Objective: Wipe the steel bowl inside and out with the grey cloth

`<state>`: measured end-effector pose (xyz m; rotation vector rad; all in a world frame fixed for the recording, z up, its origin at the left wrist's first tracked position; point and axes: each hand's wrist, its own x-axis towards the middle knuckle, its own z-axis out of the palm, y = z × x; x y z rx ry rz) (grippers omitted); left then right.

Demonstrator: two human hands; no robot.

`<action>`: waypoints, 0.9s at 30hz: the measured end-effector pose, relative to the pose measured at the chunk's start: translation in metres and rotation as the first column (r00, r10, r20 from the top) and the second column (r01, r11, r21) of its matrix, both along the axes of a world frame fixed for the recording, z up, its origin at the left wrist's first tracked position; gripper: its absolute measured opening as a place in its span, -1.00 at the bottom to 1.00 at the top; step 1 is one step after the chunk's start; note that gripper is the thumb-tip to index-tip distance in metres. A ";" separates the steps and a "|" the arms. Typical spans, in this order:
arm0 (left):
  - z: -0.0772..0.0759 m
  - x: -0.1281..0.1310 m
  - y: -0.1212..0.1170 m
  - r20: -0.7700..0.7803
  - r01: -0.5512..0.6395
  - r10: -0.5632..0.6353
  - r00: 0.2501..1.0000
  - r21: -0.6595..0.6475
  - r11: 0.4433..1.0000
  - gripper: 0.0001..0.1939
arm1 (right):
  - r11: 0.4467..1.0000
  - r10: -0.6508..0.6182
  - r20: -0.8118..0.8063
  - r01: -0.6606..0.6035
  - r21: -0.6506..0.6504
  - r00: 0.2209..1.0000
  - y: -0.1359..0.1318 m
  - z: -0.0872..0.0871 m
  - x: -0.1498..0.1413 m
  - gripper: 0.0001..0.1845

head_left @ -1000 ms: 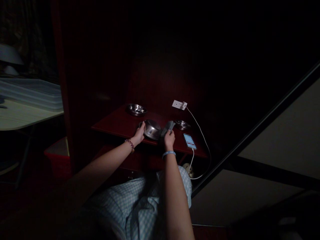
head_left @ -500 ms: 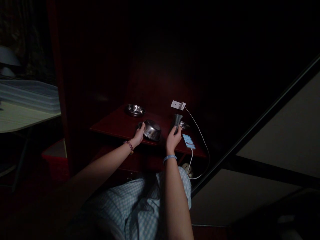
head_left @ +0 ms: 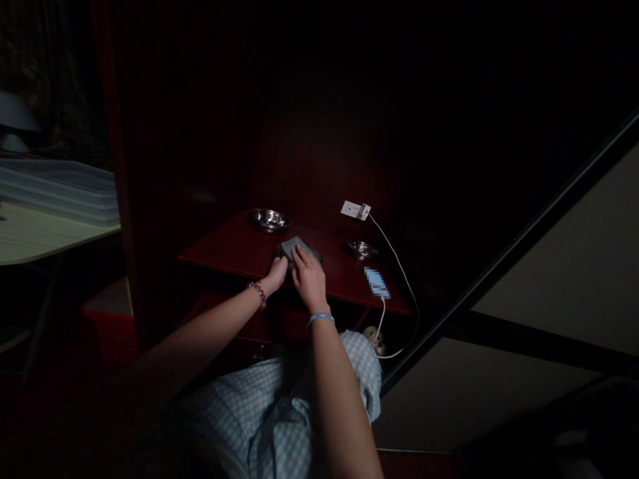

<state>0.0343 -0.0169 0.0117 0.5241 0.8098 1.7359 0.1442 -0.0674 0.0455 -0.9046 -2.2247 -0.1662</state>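
My left hand (head_left: 277, 273) is closed on the rim of a metal bowl (head_left: 317, 254), which sits upside down near the front edge of the dark red shelf (head_left: 232, 249). A grey cloth (head_left: 293, 244) covers much of the bowl's base. Over the cloth, my right hand (head_left: 309, 277) presses it against the bowl with fingers nearly straight. The cloth and both hands hide most of the bowl. Behind them, a wider shiny bowl (head_left: 270, 221) stands upright on the shelf. Another small metal bowl (head_left: 362, 250) is to the right.
A phone (head_left: 376, 283) lies at the shelf's right side, its white cable (head_left: 399, 263) running up to a wall socket (head_left: 351, 209). At far left, clear plastic boxes (head_left: 60, 193) are stacked on a pale table (head_left: 44, 241). A red bin (head_left: 112, 326) is below.
My right hand has swung left with the cloth, from beside the small bowl onto the upturned bowl. The small bowl at right is now uncovered. My left hand has stayed at the rim.
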 end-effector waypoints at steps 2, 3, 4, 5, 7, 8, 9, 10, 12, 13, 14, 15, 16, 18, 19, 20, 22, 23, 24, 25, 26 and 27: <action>-0.001 -0.001 0.000 -0.021 -0.033 0.032 0.999 -0.033 0.999 -0.88 | 1.000 -0.002 0.086 0.002 -0.001 0.996 0.002 -0.006 -0.008 -0.42; -0.001 -0.002 0.000 -0.028 -0.043 0.041 0.999 -0.050 0.998 -0.88 | 1.000 -0.009 0.106 0.009 0.001 0.994 0.003 -0.008 -0.011 -0.41; -0.001 -0.002 0.000 -0.030 -0.049 0.047 0.998 -0.063 0.997 -0.87 | 1.000 -0.015 0.117 0.015 0.000 0.993 0.003 -0.010 -0.012 -0.41; 0.000 -0.002 0.000 -0.026 -0.048 0.047 0.999 -0.067 0.997 -0.86 | 1.000 -0.019 0.119 0.019 -0.003 0.993 0.004 -0.011 -0.013 -0.41; 0.002 -0.002 -0.001 0.004 -0.029 0.030 1.000 -0.047 0.998 -0.85 | 0.999 -0.025 0.100 0.027 -0.017 0.995 0.005 -0.012 -0.012 -0.41; 0.003 -0.002 -0.001 0.025 -0.016 0.017 1.000 -0.030 0.999 -0.86 | 0.999 -0.034 0.077 0.036 -0.027 0.996 0.006 -0.012 -0.011 -0.42; 0.004 -0.002 -0.001 0.046 -0.001 0.002 0.999 -0.013 1.000 -0.86 | 0.998 -0.048 0.044 0.050 -0.038 0.998 0.007 -0.012 -0.009 -0.42; 0.005 -0.001 -0.001 0.067 0.014 -0.014 0.998 -0.001 1.000 -0.86 | 0.996 -0.066 0.005 0.066 -0.054 0.998 0.009 -0.013 -0.007 -0.41; 0.006 -0.001 -0.002 0.107 0.043 -0.044 0.993 0.013 0.999 -0.82 | 0.990 -0.105 -0.079 0.096 -0.103 0.991 0.013 -0.014 -0.003 -0.39; 0.007 -0.001 -0.002 0.126 0.056 -0.058 0.990 0.016 0.998 -0.80 | 0.985 -0.125 -0.121 0.108 -0.138 0.985 0.015 -0.015 0.000 -0.38; 0.007 -0.001 -0.002 0.142 0.065 -0.066 0.988 0.015 0.998 -0.79 | 0.977 -0.144 -0.159 0.115 -0.178 0.977 0.018 -0.016 0.003 -0.37; 0.008 -0.001 -0.003 0.153 0.070 -0.070 0.986 0.008 0.998 -0.77 | 0.968 -0.162 -0.192 0.118 -0.221 0.968 0.021 -0.016 0.006 -0.36; 0.008 -0.001 -0.003 0.156 0.072 -0.071 0.985 -0.004 0.997 -0.76 | 0.957 -0.178 -0.220 0.117 -0.266 0.959 0.025 -0.017 0.010 -0.35; 0.008 -0.002 -0.002 0.153 0.077 -0.070 0.986 -0.036 0.996 -0.73 | 0.936 -0.194 -0.271 0.094 -0.340 0.943 0.031 -0.018 0.017 -0.33; 0.008 -0.003 -0.002 0.152 0.082 -0.074 0.986 -0.047 0.996 -0.72 | 0.928 -0.192 -0.298 0.074 -0.366 0.935 0.034 -0.018 0.021 -0.34; 0.008 -0.003 -0.002 0.154 0.090 -0.081 0.985 -0.053 0.994 -0.71 | 0.922 -0.186 -0.325 0.051 -0.383 0.927 0.037 -0.018 0.024 -0.35; 0.008 -0.005 -0.003 0.166 0.108 -0.098 0.981 -0.053 0.993 -0.70 | 0.915 -0.189 -0.380 0.021 -0.404 0.905 0.040 -0.017 0.030 -0.39; 0.009 -0.005 -0.003 0.173 0.114 -0.104 0.979 -0.050 0.992 -0.69 | 0.909 -0.207 -0.407 0.021 -0.416 0.890 0.041 -0.017 0.032 -0.40; 0.009 -0.006 -0.004 0.182 0.118 -0.107 0.977 -0.046 0.992 -0.69 | 0.901 -0.243 -0.434 0.035 -0.433 0.867 0.042 -0.016 0.033 -0.41; 0.010 -0.006 -0.005 0.192 0.118 -0.108 0.975 -0.040 0.992 -0.69 | 0.888 -0.296 -0.463 0.062 -0.456 0.835 0.042 -0.015 0.035 -0.43; 0.010 -0.006 -0.006 0.204 0.115 -0.105 0.973 -0.033 0.993 -0.69 | 0.869 -0.365 -0.495 0.098 -0.484 0.789 0.043 -0.014 0.037 -0.46; 0.011 -0.006 -0.007 0.220 0.105 -0.096 0.971 -0.029 0.994 -0.69 | 0.845 -0.441 -0.529 0.138 -0.516 0.725 0.044 -0.013 0.040 -0.49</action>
